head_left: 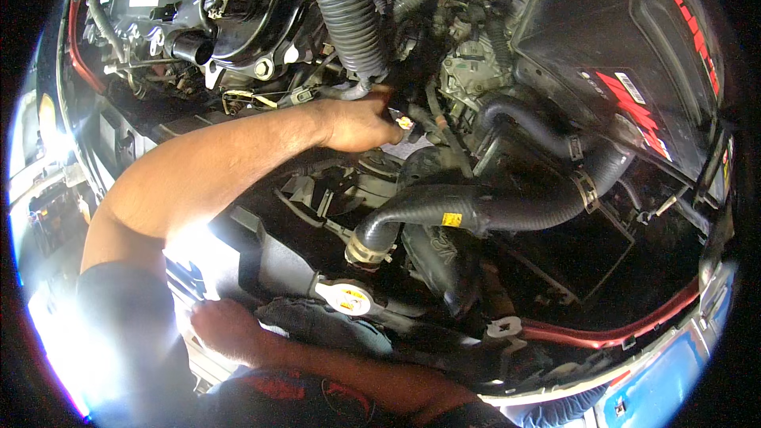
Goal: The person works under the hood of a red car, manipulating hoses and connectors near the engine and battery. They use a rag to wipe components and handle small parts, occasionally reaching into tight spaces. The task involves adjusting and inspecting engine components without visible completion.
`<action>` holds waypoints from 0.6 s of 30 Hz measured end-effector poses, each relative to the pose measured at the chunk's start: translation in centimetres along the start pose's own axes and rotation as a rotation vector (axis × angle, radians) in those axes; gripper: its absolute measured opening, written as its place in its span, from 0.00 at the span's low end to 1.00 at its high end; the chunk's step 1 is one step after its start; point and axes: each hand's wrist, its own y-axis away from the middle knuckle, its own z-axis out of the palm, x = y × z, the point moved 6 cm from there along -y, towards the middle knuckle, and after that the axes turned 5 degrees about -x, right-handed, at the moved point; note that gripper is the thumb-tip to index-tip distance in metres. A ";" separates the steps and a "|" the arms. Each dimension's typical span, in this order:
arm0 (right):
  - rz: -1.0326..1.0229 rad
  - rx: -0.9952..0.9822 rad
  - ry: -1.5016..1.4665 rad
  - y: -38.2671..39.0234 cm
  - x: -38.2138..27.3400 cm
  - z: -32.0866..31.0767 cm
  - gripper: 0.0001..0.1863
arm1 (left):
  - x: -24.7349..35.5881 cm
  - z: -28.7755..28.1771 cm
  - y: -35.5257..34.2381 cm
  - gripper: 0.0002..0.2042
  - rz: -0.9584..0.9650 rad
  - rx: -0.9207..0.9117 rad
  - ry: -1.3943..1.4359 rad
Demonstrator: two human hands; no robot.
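Head view. Engine bay of a vehicle, seen from above.

Left hand point(361, 123): one, reached into the middle of the bay, forearm crossing from the left. Fingers bent, tips hidden among the parts; cannot tell whether they grip anything. Located just below the lower end of a thick ribbed hose point(337, 8). At its fingers, a small part with a white and yellow label point(405, 123); contact cannot be told.

Right hand point(226, 331): one, at the near left edge of the bay, its forearm crossing from the lower right. Fingers curled and blurred; cannot tell whether it holds anything. Beside it, a grey cloth point(325, 323).

Smooth black hose point(507, 210): one, curved, yellow sticker, metal clamps. Near its left end, a round pale cap point(349, 298), yellow label.

Black box point(618, 55): upper right, red markings.

Black engine cover point(265, 28): upper left.

Red strip point(618, 336): along the near right edge, above a blue panel point(670, 384).
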 end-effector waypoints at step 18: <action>-0.078 -0.248 0.213 0.8 -0.5 0.6 0.15 | -12.7 -1.9 11.8 0.21 0.073 0.223 -0.121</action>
